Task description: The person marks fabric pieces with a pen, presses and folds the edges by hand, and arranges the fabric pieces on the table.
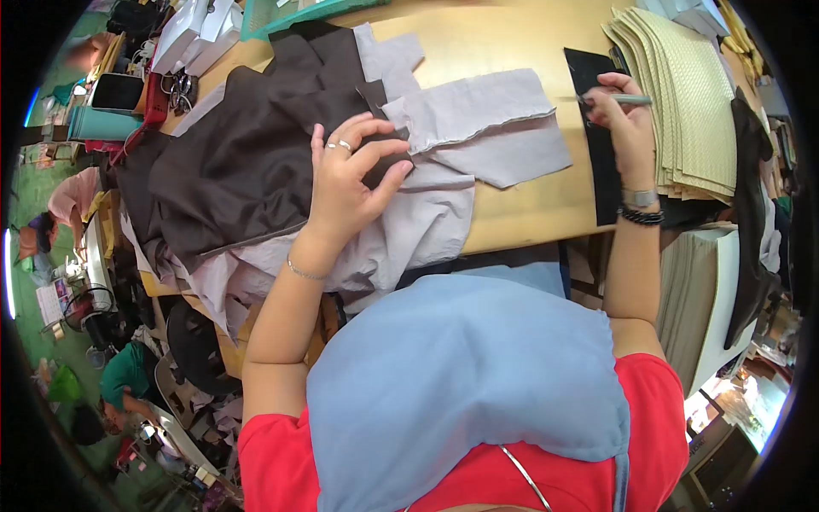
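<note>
Pale cloth (486, 107) lies between a loose left hand (358, 175) and a right hand (627, 119) with a pen (631, 99)

The pale cloth lies in overlapping pieces on the table, its long axis running from the left fingertips toward the right hand and rising slightly at that far end. A rough edge crosses it along much the same line. The left hand is clearly the nearer: its thumb and forefinger stand just beside the cloth's left end, while the right hand is off past the other end with a gap between.

The left fingers are spread and curved, thumb apart from forefinger, over the border of a dark cloth (247, 162); whether the tips press on it cannot be told. The right fingers are closed round the pen, which lies nearly level, its thin tip pointing left toward the pale cloth without touching it.

The dark cloth spreads in folds to the left, with more pale fabric showing below it. Bare table (529, 209) shows on the near side, a black strip (600, 183) lies under and beside the right hand, and a stack of yellowish sheets (687, 111) sits beyond that. A green tray (299, 17) stands at the far edge.
</note>
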Demonstrator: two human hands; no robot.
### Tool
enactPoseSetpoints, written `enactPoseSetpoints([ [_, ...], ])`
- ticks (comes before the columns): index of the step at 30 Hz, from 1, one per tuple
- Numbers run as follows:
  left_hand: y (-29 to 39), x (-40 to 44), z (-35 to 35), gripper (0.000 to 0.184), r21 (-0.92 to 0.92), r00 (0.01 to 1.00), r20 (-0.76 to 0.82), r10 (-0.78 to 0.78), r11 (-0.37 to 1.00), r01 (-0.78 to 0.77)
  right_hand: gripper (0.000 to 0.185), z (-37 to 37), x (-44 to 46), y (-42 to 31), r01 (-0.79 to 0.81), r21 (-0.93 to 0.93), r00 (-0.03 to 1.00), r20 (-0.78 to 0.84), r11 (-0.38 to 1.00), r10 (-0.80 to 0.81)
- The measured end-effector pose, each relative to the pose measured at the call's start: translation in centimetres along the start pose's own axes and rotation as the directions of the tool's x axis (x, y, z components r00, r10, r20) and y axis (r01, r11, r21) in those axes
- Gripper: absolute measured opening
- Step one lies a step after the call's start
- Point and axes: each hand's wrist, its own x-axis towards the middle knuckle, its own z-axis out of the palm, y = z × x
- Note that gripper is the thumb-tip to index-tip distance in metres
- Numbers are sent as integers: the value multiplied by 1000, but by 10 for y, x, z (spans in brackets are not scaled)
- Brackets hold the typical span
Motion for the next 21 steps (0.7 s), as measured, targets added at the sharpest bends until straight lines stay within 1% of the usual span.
enactPoseSetpoints([
  [1,2,2,-1,17,-27,1000,-18,8,1000,-8,26,-22,12,4,-112,-52,993,19,992,113],
  [2,8,8,-3,17,7,1000,-11,24,1000,-24,31,-35,19,6,-148,-154,988,30,977,154],
  [4,13,25,-3,18,-82,998,38,46,996,-43,41,-53,30,14,-210,-356,971,32,910,236],
  [5,15,35,-3,19,-127,996,61,64,990,-55,43,-60,34,19,-196,-522,967,36,830,251],
  [6,19,46,-4,20,-124,985,152,87,990,-69,42,-61,35,29,-107,-693,987,13,713,161],
  [7,19,54,4,22,-123,978,181,106,989,-85,41,-58,33,28,-33,-833,998,6,553,68],
  [9,13,70,28,25,-120,959,245,144,986,-118,41,-42,21,19,-29,-807,998,-51,590,-20],
  [10,6,80,36,31,-172,928,324,184,976,-133,38,-30,14,14,43,-778,990,-50,626,-131],
  [11,-2,86,45,34,-201,909,366,198,971,-131,35,-18,9,10,121,-747,970,-50,654,-237],
  [13,-15,93,56,40,-248,862,456,221,962,-116,25,9,-3,12,270,-531,955,39,803,-294],
  [15,-16,86,52,47,-186,858,471,204,974,-129,18,39,-21,1,467,-464,884,219,753,-413],
  [16,-15,79,51,50,-155,853,484,194,979,-135,18,48,-27,-4,502,-452,863,317,737,-393],
  [17,-13,71,49,52,-126,864,479,155,986,-107,18,55,-30,-5,534,-433,835,407,726,-372],
  [18,-13,63,44,53,-88,870,478,120,992,-89,16,61,-27,0,631,-380,768,432,677,-473],
  [20,-13,51,31,55,29,879,474,53,997,-76,15,67,-19,14,674,-373,730,469,638,-497],
  [21,-6,51,25,54,127,874,486,7,989,-79,15,67,-16,20,692,-379,714,486,615,-504],
])
